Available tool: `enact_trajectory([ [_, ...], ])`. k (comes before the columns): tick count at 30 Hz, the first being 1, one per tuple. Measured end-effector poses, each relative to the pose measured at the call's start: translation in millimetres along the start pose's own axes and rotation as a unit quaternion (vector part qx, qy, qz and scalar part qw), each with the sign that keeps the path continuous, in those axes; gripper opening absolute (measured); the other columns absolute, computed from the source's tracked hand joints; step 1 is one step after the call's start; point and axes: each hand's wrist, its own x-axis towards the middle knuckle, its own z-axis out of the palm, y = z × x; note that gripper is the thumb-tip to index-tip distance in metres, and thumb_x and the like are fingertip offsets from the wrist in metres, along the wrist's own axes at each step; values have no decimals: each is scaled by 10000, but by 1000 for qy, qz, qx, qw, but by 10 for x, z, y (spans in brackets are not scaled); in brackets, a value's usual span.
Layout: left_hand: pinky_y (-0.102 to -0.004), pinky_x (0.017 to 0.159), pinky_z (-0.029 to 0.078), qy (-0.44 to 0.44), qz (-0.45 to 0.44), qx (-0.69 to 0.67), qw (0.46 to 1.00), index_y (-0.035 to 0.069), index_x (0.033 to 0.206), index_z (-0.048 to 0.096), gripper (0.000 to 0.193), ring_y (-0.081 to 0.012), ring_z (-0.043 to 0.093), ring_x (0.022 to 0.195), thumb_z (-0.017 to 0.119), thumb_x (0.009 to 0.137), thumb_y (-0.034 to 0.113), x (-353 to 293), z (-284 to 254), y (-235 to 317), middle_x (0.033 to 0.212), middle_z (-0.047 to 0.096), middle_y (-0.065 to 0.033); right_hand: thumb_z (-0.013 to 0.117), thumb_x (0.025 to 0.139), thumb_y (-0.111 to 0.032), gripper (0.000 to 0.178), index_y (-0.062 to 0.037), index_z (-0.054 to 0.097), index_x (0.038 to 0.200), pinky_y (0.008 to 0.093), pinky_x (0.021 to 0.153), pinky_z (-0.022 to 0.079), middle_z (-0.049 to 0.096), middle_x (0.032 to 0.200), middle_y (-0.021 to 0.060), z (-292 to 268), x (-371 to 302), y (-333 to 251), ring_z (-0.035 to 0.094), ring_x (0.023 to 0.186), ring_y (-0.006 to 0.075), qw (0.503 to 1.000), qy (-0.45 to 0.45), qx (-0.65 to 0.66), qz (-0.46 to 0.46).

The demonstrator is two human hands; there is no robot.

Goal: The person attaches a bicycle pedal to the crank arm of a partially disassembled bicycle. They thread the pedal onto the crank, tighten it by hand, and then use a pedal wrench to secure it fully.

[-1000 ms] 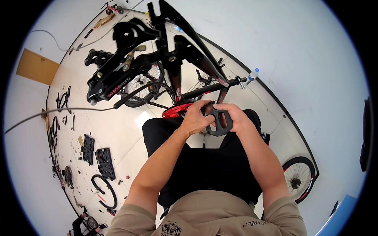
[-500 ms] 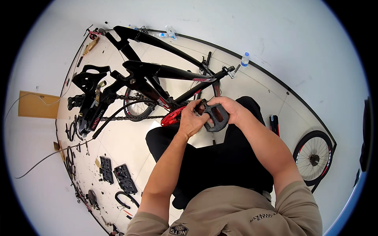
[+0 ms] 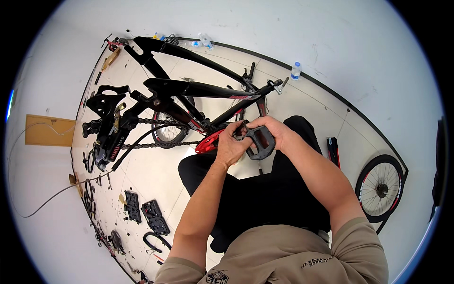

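Note:
A black bicycle pedal [image 3: 261, 144] is between my two hands, over my lap. My left hand [image 3: 231, 145] grips its left side, with the thumb on the pedal body. From above right, my right hand [image 3: 273, 130] closes around the pedal's far edge. Just left of my left hand is a red chainring [image 3: 206, 143], with the chain [image 3: 175, 143] running off it to the left. The black bicycle frame [image 3: 189, 89] stands beyond, and its rear derailleur end shows at the left. My fingers partly hide the pedal's axle end and the crank.
A wheel [image 3: 379, 188] leans at the right by the wall. An open black tool case [image 3: 155, 217] lies on the floor at lower left, among scattered small parts. Water bottles [image 3: 295, 71] stand along the far wall. Another wheel [image 3: 170, 127] shows behind the frame.
The view has shifted slightly, so the surroundings sit a little further right and lower. Both hands keep their hold on the pedal, with hardly any visible movement.

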Motion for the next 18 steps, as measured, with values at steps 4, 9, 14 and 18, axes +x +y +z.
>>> enact_trajectory([
  [4,-292,870,532,-1,-4,-7,1000,-62,1232,630,558,-159,658,893,740,718,125,-7,11,-1,983,698,-88,615,933,-172,238,32,690,1033,355,628,615,715,940,121,25,-58,-7,705,732,212,1000,-17,0,6],
  [9,-291,869,533,-3,-26,-26,999,-64,1248,621,572,-155,660,903,744,724,132,-24,21,36,996,699,-83,598,956,-201,262,32,686,1037,350,612,612,711,944,118,-44,-13,7,702,718,212,1000,-14,-12,21],
  [14,-291,886,527,-10,-5,7,1000,-69,1251,618,583,-166,659,912,744,717,128,1,6,-15,998,694,-89,637,935,-178,228,22,686,1031,349,624,606,711,948,107,-31,-5,11,703,746,208,1000,-7,-6,6],
  [18,-295,891,525,-4,3,6,1000,-73,1246,621,584,-178,659,915,746,712,129,11,17,-65,987,691,-91,655,925,-171,215,16,685,1027,353,636,606,712,952,104,-16,-14,13,702,764,205,1000,1,-7,0],
])
